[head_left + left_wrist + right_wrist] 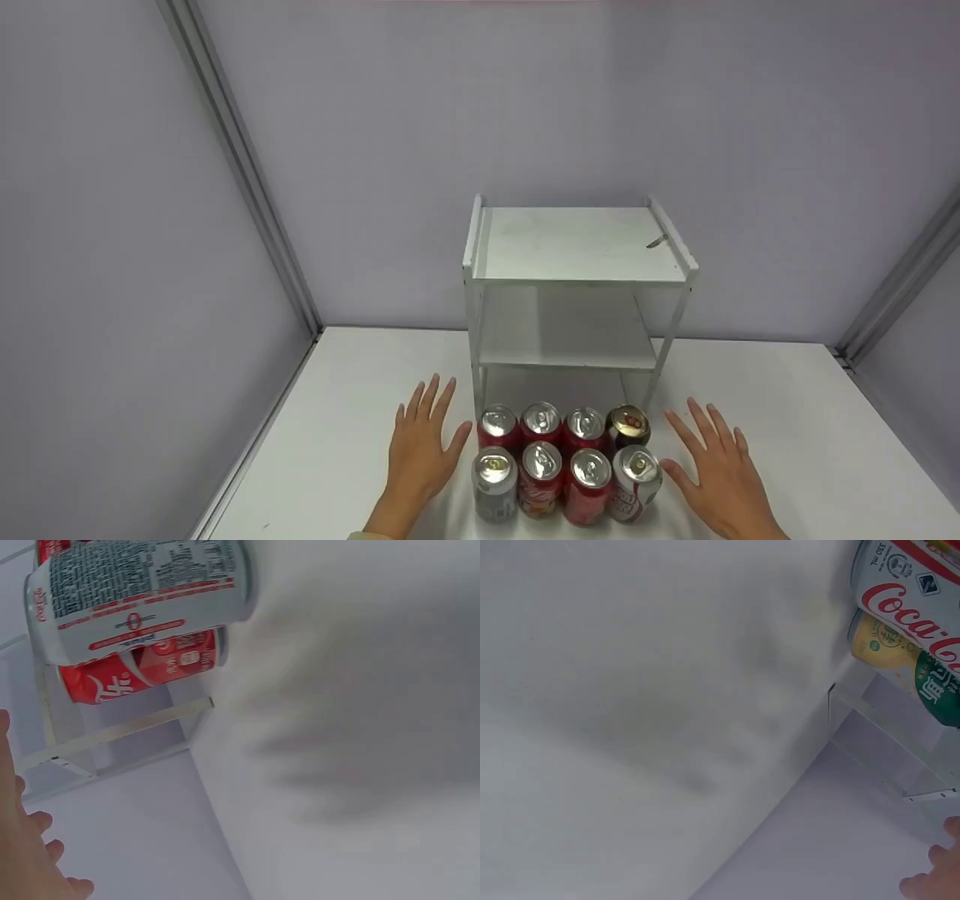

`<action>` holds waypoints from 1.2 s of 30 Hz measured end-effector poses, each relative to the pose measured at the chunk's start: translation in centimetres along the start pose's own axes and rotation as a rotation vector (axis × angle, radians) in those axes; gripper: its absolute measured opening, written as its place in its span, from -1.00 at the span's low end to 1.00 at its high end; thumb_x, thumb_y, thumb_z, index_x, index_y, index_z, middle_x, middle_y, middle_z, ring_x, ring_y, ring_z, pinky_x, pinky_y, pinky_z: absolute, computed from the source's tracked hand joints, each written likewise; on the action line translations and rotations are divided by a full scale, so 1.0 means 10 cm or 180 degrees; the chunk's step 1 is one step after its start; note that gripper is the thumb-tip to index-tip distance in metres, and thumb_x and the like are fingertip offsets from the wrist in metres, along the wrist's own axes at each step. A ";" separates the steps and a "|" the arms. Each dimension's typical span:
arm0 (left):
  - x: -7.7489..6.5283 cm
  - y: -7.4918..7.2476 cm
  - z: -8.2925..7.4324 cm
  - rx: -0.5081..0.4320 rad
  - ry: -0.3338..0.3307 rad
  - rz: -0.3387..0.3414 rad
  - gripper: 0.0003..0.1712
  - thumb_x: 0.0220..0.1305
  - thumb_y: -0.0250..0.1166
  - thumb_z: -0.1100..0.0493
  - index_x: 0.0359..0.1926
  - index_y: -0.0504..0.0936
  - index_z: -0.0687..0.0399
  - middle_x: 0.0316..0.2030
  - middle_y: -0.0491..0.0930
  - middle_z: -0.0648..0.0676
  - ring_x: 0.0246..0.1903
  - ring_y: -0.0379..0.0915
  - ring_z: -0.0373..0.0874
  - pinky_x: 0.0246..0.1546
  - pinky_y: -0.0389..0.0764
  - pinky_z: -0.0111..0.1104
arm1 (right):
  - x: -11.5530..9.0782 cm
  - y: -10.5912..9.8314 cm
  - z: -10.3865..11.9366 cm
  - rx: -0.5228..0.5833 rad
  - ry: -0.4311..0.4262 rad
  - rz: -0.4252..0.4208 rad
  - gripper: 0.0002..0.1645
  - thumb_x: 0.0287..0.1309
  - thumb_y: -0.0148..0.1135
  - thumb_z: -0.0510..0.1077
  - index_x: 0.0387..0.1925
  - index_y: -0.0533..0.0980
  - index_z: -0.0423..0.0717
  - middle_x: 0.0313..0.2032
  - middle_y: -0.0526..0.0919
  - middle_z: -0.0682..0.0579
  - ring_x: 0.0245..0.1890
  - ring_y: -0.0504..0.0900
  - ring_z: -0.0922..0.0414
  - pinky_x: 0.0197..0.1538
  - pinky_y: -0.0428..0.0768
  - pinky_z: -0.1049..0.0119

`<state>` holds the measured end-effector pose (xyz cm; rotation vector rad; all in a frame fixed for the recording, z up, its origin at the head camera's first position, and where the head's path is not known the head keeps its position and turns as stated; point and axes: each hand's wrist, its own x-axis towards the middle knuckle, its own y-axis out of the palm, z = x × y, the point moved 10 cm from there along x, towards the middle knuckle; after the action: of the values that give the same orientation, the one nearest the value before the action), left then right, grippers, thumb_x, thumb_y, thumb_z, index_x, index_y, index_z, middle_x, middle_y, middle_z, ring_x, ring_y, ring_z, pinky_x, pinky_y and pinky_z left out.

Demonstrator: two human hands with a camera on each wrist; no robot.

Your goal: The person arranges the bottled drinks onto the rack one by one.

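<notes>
Two rows of drink cans stand upright, close together, in front of a white shelf rack. At the front left is a silver-white can [495, 484], beside a red can [540, 480] and another red can [588, 487]. A white Coca-Cola can [636, 484] ends the front row on the right. Behind it stands a gold-topped can [628, 426], whose side looks yellow and green in the right wrist view. My left hand [424, 446] hovers left of the cans, fingers spread. To their right my right hand [720, 472] is likewise spread. Neither hand holds anything.
Directly behind the cans rises the white rack [581, 244] with its top board, a middle shelf [566, 330] and thin side posts. A small dark mark [657, 241] shows on its top. White table surface [337, 420] extends to both sides; grey walls [375, 150] enclose it.
</notes>
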<state>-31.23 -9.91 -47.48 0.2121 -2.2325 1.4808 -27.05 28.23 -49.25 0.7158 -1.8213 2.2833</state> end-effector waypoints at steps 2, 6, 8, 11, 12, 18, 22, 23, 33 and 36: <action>0.05 -0.02 -0.01 -0.0162 -0.0023 0.0006 -0.23 0.28 0.04 -0.27 0.42 0.03 -0.23 0.40 0.03 0.01 0.38 -0.12 0.01 0.29 -0.01 0.04 | -0.01 -0.02 0.07 -0.0003 -0.0042 -0.0006 -0.17 0.13 0.16 0.23 0.38 0.12 0.20 0.40 0.01 -0.07 0.38 -0.10 -0.13 0.34 -0.34 -0.11; 0.18 -0.09 -0.07 -0.0591 -0.0014 -0.0019 -0.20 0.29 0.10 -0.18 0.44 -0.02 -0.19 0.40 0.02 -0.01 0.37 -0.08 -0.02 0.28 0.05 0.00 | -0.01 -0.07 0.19 -0.0014 -0.0120 0.0017 -0.16 0.12 0.14 0.27 0.39 0.09 0.23 0.41 0.00 -0.04 0.39 -0.08 -0.10 0.36 -0.39 0.01; 0.25 -0.13 -0.11 -0.0783 -0.0021 0.0005 -0.20 0.29 0.10 -0.17 0.44 -0.05 -0.20 0.40 0.03 -0.03 0.36 -0.04 -0.04 0.27 0.10 -0.04 | 0.00 -0.11 0.25 -0.0012 -0.0160 0.0020 -0.14 0.11 0.14 0.27 0.39 0.07 0.25 0.40 0.01 -0.04 0.38 -0.06 -0.10 0.37 -0.36 0.03; 0.36 -0.18 -0.14 -0.1046 -0.0119 0.0117 -0.19 0.30 0.07 -0.21 0.44 -0.10 -0.24 0.40 0.03 -0.04 0.35 -0.01 -0.05 0.24 0.18 -0.06 | -0.01 -0.14 0.33 -0.0022 -0.0209 0.0039 -0.13 0.09 0.16 0.27 0.39 0.09 0.23 0.39 0.04 -0.03 0.37 -0.02 -0.09 0.37 -0.26 -0.01; 0.40 -0.19 -0.14 -0.1144 -0.0176 0.0166 -0.19 0.30 0.05 -0.22 0.44 -0.11 -0.27 0.40 0.03 -0.05 0.35 -0.02 -0.05 0.24 0.18 -0.05 | -0.02 -0.14 0.36 -0.0034 -0.0233 0.0040 -0.13 0.08 0.17 0.28 0.38 0.11 0.22 0.39 0.06 -0.03 0.36 0.00 -0.09 0.37 -0.21 -0.03; 0.67 -0.30 -0.22 -0.1869 -0.0367 0.0251 -0.22 0.33 0.05 -0.16 0.43 -0.11 -0.22 0.39 0.02 -0.01 0.36 -0.07 -0.05 0.26 0.12 -0.02 | -0.08 -0.18 0.50 -0.0053 -0.0393 0.0024 -0.15 0.05 0.16 0.33 0.34 0.21 0.18 0.34 0.16 -0.02 0.32 0.09 -0.07 0.39 -0.29 0.15; 0.85 -0.31 -0.31 -0.2301 -0.0335 0.0343 -0.22 0.35 0.04 -0.14 0.42 -0.10 -0.06 0.38 0.04 0.04 0.36 -0.05 -0.04 0.27 0.10 -0.05 | -0.10 -0.22 0.55 -0.0024 -0.0474 -0.0023 -0.18 0.02 0.20 0.32 0.30 0.28 0.19 0.28 0.28 -0.03 0.27 0.19 -0.03 0.34 -0.03 0.01; 0.89 -0.30 -0.33 -0.2373 -0.0330 0.0380 -0.23 0.35 0.04 -0.12 0.42 -0.10 -0.03 0.37 0.06 0.07 0.35 -0.04 -0.03 0.27 0.11 -0.05 | -0.10 -0.22 0.56 -0.0013 -0.0505 -0.0032 -0.19 0.01 0.22 0.31 0.29 0.29 0.19 0.25 0.31 -0.04 0.25 0.22 -0.03 0.30 0.04 -0.02; 1.07 -0.26 -0.39 -0.2614 -0.0313 0.0226 -0.53 0.38 0.07 0.11 0.24 0.19 0.03 0.09 0.43 0.10 0.13 0.35 -0.04 0.18 0.30 -0.17 | -0.08 -0.14 0.67 -0.0004 -0.0597 0.0306 -0.17 -0.13 0.36 0.29 0.24 0.34 0.30 0.13 0.43 -0.04 0.06 0.46 0.01 0.04 0.43 -0.01; 1.09 -0.28 -0.33 -0.2685 -0.0421 -0.0043 -0.62 0.35 0.11 0.16 0.15 0.31 0.04 0.00 0.48 0.06 0.08 0.39 -0.09 0.16 0.34 -0.21 | -0.05 -0.10 0.68 0.0042 -0.0641 0.0476 -0.11 -0.20 0.40 0.27 0.25 0.32 0.31 0.15 0.41 -0.04 0.07 0.44 0.02 0.04 0.43 -0.02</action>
<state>-38.98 -6.81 -39.24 0.0494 -2.7300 0.4252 -24.28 22.21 -47.51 0.8682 -2.0119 2.3946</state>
